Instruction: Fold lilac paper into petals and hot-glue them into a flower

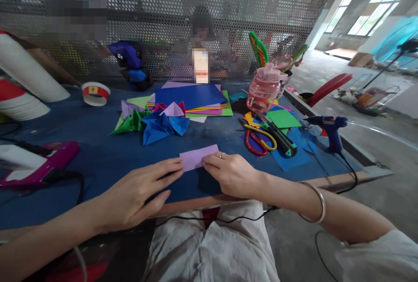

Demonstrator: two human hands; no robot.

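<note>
A folded piece of light purple paper lies on the blue tabletop near the front edge. My left hand is stretched out, its fingertips touching the paper's left end and its thumb apart. At the other end, the bent fingers of my right hand are closed on the paper's lower right part; the thumb is mostly hidden. Beyond the paper sit folded paper shapes: a blue one, a green one and a light purple one on top.
Behind the shapes is a stack of coloured paper. To the right lie scissors, a utility knife, a pink bottle and a blue glue gun. Paper cups and a magenta device stand left. A mesh screen rises behind.
</note>
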